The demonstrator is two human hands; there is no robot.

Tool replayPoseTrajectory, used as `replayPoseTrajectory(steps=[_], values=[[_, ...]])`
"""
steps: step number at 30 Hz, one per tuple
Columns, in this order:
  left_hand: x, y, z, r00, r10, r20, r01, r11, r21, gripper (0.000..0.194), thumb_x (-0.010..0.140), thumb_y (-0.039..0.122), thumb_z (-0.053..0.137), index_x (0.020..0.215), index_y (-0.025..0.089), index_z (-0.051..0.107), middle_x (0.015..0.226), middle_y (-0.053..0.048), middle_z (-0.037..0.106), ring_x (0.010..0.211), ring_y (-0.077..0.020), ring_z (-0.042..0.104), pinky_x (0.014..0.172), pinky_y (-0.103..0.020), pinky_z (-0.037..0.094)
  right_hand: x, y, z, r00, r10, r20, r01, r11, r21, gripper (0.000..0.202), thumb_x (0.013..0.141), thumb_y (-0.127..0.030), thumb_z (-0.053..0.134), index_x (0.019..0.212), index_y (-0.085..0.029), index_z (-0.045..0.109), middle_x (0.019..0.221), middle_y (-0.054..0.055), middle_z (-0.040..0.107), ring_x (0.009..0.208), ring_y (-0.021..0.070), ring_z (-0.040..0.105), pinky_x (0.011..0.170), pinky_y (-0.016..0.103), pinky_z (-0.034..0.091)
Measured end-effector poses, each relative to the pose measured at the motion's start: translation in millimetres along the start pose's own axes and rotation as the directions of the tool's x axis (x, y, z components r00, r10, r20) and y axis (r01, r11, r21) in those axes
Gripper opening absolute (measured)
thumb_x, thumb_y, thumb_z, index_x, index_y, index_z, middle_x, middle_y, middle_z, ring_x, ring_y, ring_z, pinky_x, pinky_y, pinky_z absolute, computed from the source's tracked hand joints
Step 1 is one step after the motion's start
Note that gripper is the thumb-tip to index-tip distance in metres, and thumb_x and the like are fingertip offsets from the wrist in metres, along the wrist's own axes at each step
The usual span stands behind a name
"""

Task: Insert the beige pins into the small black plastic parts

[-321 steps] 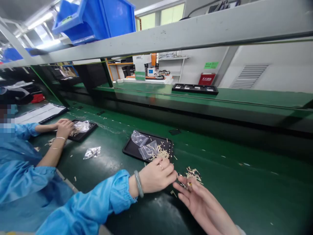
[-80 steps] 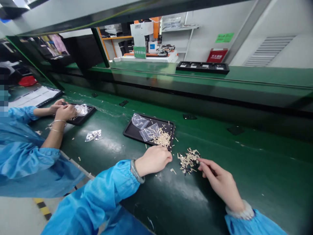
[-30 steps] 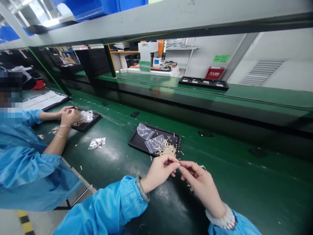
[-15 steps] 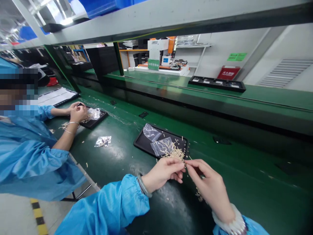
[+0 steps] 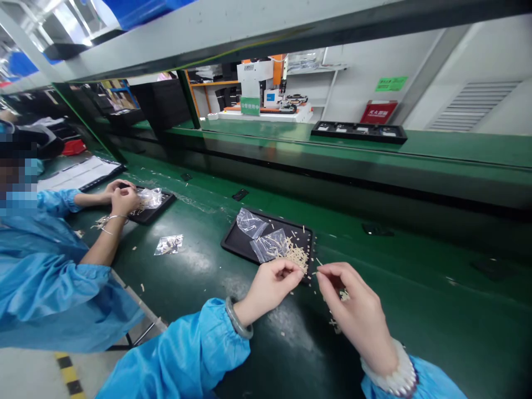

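Note:
My right hand (image 5: 353,307) pinches a small thin beige strip (image 5: 318,261) between thumb and fingertips. Close to it on the left, my left hand (image 5: 268,291) is closed, thumb against fingers; whatever it may hold is too small to make out. Just beyond both hands lies a black tray (image 5: 239,244) with a heap of short beige strips (image 5: 297,255) at its right end. Two clear plastic bags (image 5: 270,244) rest in the tray beside the heap. More loose strips (image 5: 334,326) lie on the table, partly hidden behind my right hand.
At the left, a co-worker's hands (image 5: 122,197) work over another black tray (image 5: 155,213). A small clear bag (image 5: 169,244) lies between the trays. Small black pieces (image 5: 240,194) sit along the back of the green table (image 5: 436,332). A shelf beam (image 5: 249,27) crosses overhead.
My hands have moved apart from touching fingertips, leaving a gap between them. A beige strip now shows in my right fingertips. The camera view has shifted slightly.

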State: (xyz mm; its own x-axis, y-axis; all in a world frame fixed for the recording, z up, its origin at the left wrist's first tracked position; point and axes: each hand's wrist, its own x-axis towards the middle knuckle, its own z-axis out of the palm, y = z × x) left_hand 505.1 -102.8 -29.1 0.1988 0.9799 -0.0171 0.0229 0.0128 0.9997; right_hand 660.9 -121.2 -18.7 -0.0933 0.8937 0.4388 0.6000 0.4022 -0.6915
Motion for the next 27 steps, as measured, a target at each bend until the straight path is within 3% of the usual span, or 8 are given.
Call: replayPoseTrajectory(steps=[6, 12, 14, 16, 18, 22, 24, 27], values=[[-6.6, 4.4, -2.8, 0.954, 0.297, 0.039, -0.295, 0.906, 0.304, 0.015, 0.084, 0.024, 0.053, 0.082, 0.016, 0.065, 0.083, -0.004, 0.066, 0.077, -0.0138, 0.059, 0.071, -0.026, 0.049, -5.6, 0.2, 2.8, 0.991, -0.114, 0.065, 0.121, 0.987, -0.106, 0.015, 0.088, -0.026, 0.046, 0.093, -0.022, 0.06, 0.087, 0.006, 0.065, 0.075, 0.0169, 0.062, 0.066, 0.027, 0.049], [-10.8, 1.1, -8.9, 0.812, 0.532, 0.24, -0.557, 0.583, 0.592, 0.023, 0.09, 0.017, 0.042, 0.098, 0.015, 0.062, 0.098, -0.007, 0.065, 0.092, -0.0155, 0.057, 0.084, -0.029, 0.048, -6.0, 3.4, 2.8, 0.975, -0.211, 0.067, 0.22, 0.954, -0.203, 0.016, 0.086, -0.023, 0.049, 0.093, -0.021, 0.063, 0.085, 0.004, 0.069, 0.074, 0.0164, 0.065, 0.068, 0.027, 0.049], [-11.9, 1.5, -8.9, 0.798, 0.543, 0.263, -0.571, 0.539, 0.619, 0.023, 0.089, 0.016, 0.041, 0.099, 0.015, 0.062, 0.098, -0.007, 0.064, 0.092, -0.016, 0.057, 0.084, -0.03, 0.047, -6.6, 1.7, 4.6, 0.973, -0.226, 0.047, 0.231, 0.944, -0.236, 0.015, 0.085, -0.021, 0.05, 0.091, -0.02, 0.064, 0.082, 0.003, 0.069, 0.071, 0.0159, 0.065, 0.067, 0.026, 0.049], [-13.0, 3.6, -7.4, 0.818, 0.524, 0.238, -0.55, 0.59, 0.591, 0.022, 0.089, 0.017, 0.041, 0.097, 0.015, 0.062, 0.096, -0.007, 0.064, 0.09, -0.0156, 0.057, 0.083, -0.029, 0.047, -7.1, -0.5, 7.1, 0.978, -0.205, 0.027, 0.205, 0.952, -0.227, 0.015, 0.085, -0.021, 0.05, 0.088, -0.02, 0.064, 0.081, 0.003, 0.069, 0.07, 0.0158, 0.065, 0.067, 0.026, 0.048], [-13.1, 6.2, -5.1, 0.866, 0.467, 0.181, -0.488, 0.707, 0.512, 0.021, 0.09, 0.019, 0.041, 0.093, 0.016, 0.062, 0.092, -0.006, 0.064, 0.087, -0.0148, 0.057, 0.081, -0.028, 0.047, -6.6, -1.5, 8.3, 0.99, -0.138, 0.007, 0.137, 0.974, -0.178, 0.015, 0.084, -0.022, 0.049, 0.085, -0.021, 0.064, 0.08, 0.003, 0.069, 0.07, 0.0159, 0.064, 0.067, 0.026, 0.049], [-7.8, 7.7, -2.8, 0.966, 0.257, 0.036, -0.257, 0.929, 0.268, 0.019, 0.086, 0.027, 0.048, 0.082, 0.015, 0.063, 0.081, -0.004, 0.063, 0.075, -0.0135, 0.057, 0.068, -0.025, 0.046, 0.2, 6.8, 3.7, 0.995, 0.091, -0.046, -0.094, 0.994, -0.05, 0.018, 0.083, -0.03, 0.049, 0.083, -0.021, 0.064, 0.073, 0.003, 0.069, 0.058, 0.0154, 0.063, 0.058, 0.026, 0.05], [-2.9, 6.3, -3.0, 0.993, 0.112, -0.026, -0.108, 0.986, 0.125, 0.019, 0.082, 0.031, 0.054, 0.079, 0.014, 0.063, 0.072, -0.002, 0.062, 0.065, -0.0115, 0.054, 0.06, -0.022, 0.044, 5.5, 15.8, 0.6, 0.983, 0.174, -0.06, -0.176, 0.984, -0.021, 0.022, 0.082, -0.035, 0.05, 0.086, -0.019, 0.064, 0.071, 0.003, 0.069, 0.056, 0.0155, 0.063, 0.055, 0.025, 0.051], [3.3, 4.0, -3.1, 0.995, -0.084, -0.062, 0.08, 0.995, -0.053, 0.019, 0.075, 0.032, 0.062, 0.074, 0.013, 0.062, 0.061, 0.001, 0.056, 0.05, -0.0062, 0.044, 0.048, -0.019, 0.035, 10.8, 28.7, 2.2, 0.983, 0.184, -0.02, -0.185, 0.98, -0.072, 0.025, 0.083, -0.039, 0.05, 0.087, -0.02, 0.065, 0.075, 0.004, 0.071, 0.061, 0.0173, 0.066, 0.058, 0.026, 0.051]])
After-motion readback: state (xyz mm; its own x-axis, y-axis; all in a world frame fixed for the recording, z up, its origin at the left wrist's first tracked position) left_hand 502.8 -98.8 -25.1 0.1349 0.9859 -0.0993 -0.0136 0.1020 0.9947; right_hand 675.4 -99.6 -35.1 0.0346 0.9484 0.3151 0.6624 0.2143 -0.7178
